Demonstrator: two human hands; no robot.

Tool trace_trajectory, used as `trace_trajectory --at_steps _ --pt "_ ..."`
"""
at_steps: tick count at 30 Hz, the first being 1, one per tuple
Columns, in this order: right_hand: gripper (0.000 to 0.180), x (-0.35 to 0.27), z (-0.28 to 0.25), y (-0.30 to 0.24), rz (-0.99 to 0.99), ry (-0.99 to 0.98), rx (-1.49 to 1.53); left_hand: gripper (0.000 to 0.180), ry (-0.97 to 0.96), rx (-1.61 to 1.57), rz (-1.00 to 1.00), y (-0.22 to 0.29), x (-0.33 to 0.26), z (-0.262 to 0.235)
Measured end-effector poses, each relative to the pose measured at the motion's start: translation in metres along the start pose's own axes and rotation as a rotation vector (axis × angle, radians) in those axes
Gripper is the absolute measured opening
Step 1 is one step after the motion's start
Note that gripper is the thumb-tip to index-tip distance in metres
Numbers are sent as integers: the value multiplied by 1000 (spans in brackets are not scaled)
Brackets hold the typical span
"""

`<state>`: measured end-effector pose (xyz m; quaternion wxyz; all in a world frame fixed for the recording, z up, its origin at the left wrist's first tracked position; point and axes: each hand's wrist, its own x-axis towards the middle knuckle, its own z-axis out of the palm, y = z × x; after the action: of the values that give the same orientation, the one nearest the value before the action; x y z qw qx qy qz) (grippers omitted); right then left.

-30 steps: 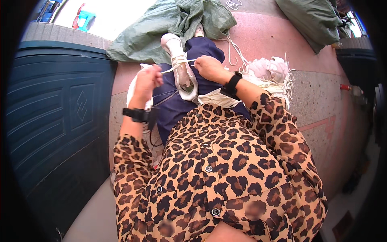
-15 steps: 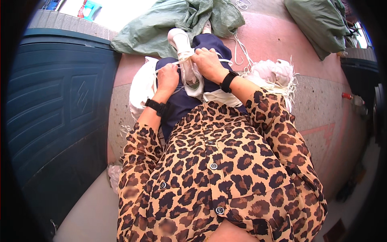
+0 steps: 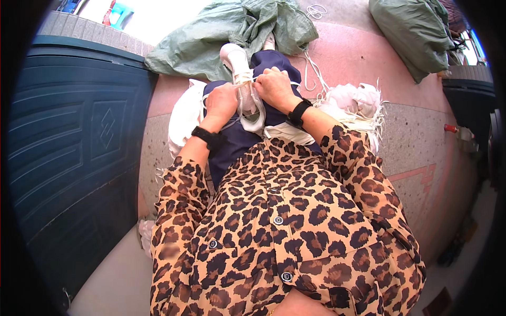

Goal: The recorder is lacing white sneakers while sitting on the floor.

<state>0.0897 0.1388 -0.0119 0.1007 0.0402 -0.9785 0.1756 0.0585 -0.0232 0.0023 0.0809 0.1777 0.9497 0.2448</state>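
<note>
The white and pale-pink sneaker with a soft-looking fabric upper [image 3: 246,96] lies lengthwise on your lap in navy-blue cloth trousers [image 3: 237,145], between your two hands, its toe reaching out toward the knee-side edge. Your left hand [image 3: 221,100], fingers curled in, seems closed on the flat white fabric lace [image 3: 243,78] at the shoe's left side; your right hand [image 3: 275,88] looks closed on it at the right side, its knuckles against or just over the lacing. The exact pinch is hidden under your fingers on both sides.

Expect the sneaker to be light, with a pliable upper that gives under a pull and a firmer sole; it should not be fragile. The lace is likely limp and a little slippery, so pinch it close to the eyelets. Should you need to steady the shoe, the heel or the sides of the sole would be the firmest hold; the collar would probably fold.

The toe points away from you, leaning slightly left, and the heel sits toward your waist. The long axis thus runs outward along your lap, with the foot opening facing up at you near the heel end.
</note>
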Motion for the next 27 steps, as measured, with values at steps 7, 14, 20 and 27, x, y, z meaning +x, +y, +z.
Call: trace_trajectory --at_steps 7,14,20,27 --pt "26 -11 -5 0 -8 -15 24 24 124 199 38 11 -12 2" --pt "17 -4 7 2 -63 -21 5 25 244 387 83 -2 -22 24" --pt "15 -3 18 16 -4 -24 289 15 112 -68 -13 -10 -7 22" --pt "9 -6 17 8 132 -4 538 16 105 120 398 22 35 -1"
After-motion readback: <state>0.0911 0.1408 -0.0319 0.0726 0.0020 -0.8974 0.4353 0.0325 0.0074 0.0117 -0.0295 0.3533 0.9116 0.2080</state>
